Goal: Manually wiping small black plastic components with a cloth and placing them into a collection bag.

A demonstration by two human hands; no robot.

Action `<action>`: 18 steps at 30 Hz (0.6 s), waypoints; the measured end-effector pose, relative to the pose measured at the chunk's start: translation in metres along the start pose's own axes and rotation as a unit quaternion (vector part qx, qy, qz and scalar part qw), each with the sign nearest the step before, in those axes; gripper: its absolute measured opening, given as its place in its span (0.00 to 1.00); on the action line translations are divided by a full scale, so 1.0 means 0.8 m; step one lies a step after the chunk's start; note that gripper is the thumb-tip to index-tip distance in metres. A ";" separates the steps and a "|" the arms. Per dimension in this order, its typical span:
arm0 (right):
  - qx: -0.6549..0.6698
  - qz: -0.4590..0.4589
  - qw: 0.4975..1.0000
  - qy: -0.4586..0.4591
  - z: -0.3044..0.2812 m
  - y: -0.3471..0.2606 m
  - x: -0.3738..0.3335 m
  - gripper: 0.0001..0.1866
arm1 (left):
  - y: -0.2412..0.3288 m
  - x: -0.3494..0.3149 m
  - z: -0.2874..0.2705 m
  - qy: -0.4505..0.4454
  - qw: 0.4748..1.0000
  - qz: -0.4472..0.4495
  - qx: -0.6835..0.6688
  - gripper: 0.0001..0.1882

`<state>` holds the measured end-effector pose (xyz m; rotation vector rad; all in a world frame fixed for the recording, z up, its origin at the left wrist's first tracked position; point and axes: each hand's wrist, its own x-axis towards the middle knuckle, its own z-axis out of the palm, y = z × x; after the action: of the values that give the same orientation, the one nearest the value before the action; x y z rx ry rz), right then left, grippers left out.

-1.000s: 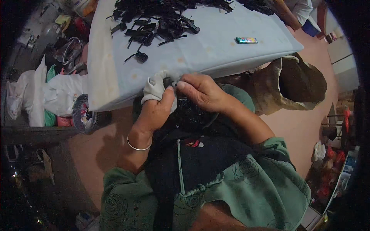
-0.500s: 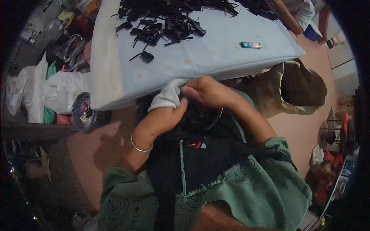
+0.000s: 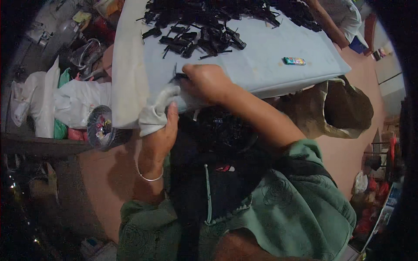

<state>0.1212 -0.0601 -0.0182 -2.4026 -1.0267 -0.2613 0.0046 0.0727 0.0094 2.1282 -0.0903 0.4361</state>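
My right hand (image 3: 207, 82) is over the near edge of the pale table, its fingers closed on a small black part with a thin stem (image 3: 177, 76). Beside it, my left hand (image 3: 160, 124) has a white cloth glove (image 3: 154, 114) over its fingers, while the thumb is bare and raised. The cloth hides how those fingers are bent, and I see nothing plainly held in them. Just beyond my hands lies a heap of similar black parts (image 3: 204, 30), many with thin stems sticking out. A dark, glossy mass (image 3: 228, 128) is below my right forearm, too dim to make out.
A colourful lighter (image 3: 294, 61) lies on the pale-covered table (image 3: 261, 74). Another person's arm (image 3: 326, 21) reaches in at the far right. An open brown sack (image 3: 309, 108) stands at the right below the table. White bags (image 3: 80, 102) and a clear bowl (image 3: 100, 130) are at the left.
My right hand has moved away from the left glove, forward and left onto the table, and has taken the loose black part lying there. My left hand has shifted left.
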 end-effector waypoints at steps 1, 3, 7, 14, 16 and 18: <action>0.023 -0.020 0.999 -0.030 -0.012 0.000 -0.010 0.13 | -0.003 0.005 -0.004 0.031 0.996 0.080 0.035 0.10; 0.061 -0.043 0.996 -0.051 -0.037 -0.007 -0.037 0.13 | -0.015 0.007 -0.008 -0.043 0.996 0.073 0.037 0.11; 0.178 -0.037 0.977 -0.114 -0.081 -0.027 -0.073 0.13 | 0.004 -0.001 0.002 -0.182 0.979 0.012 -0.086 0.15; 0.292 0.022 0.956 0.033 -0.088 -0.029 -0.107 0.08 | 0.022 -0.006 0.020 -0.339 0.855 -0.170 -0.353 0.19; 0.297 0.026 0.951 0.082 -0.086 -0.033 -0.113 0.07 | 0.019 -0.014 0.037 -0.311 0.768 -0.232 -0.509 0.19; 0.267 0.014 0.956 0.118 -0.086 -0.031 -0.115 0.06 | 0.034 -0.013 0.036 -0.346 0.730 -0.228 -0.544 0.19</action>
<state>0.0408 -0.1387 0.0163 -1.8456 -0.8232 -0.2204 -0.0034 0.0329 0.0131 0.9499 -0.1832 -0.6261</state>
